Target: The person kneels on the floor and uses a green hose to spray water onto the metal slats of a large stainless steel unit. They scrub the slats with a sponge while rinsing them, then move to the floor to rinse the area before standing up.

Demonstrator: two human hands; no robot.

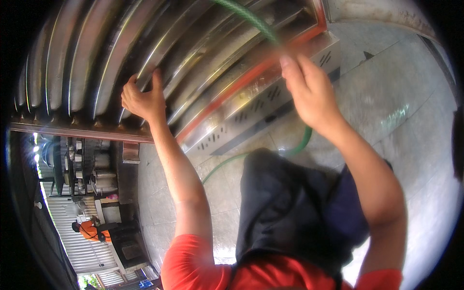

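My right hand (310, 88) is closed around a green braided hose (252, 18). One end of the hose runs up past the top of the picture; the other hangs below my hand and curves across the floor behind my knee. My left hand (145, 99) pinches the edge of one long metal slat (156, 50), thumb on one side and fingers on the other. Several such curved, shiny slats lie parallel inside a metal cabinet-like frame. A red strip (232, 92) borders the slats, beside a pale metal panel with slots (250, 112). The hose's outlet is out of view.
Grey tiles make up the wet-looking floor (391, 112). At the left, metal pots (105, 181) stand on shelving, and a person in orange (92, 231) is at a counter by a corrugated metal wall (87, 253). A pale curved surface (384, 12) borders the top right.
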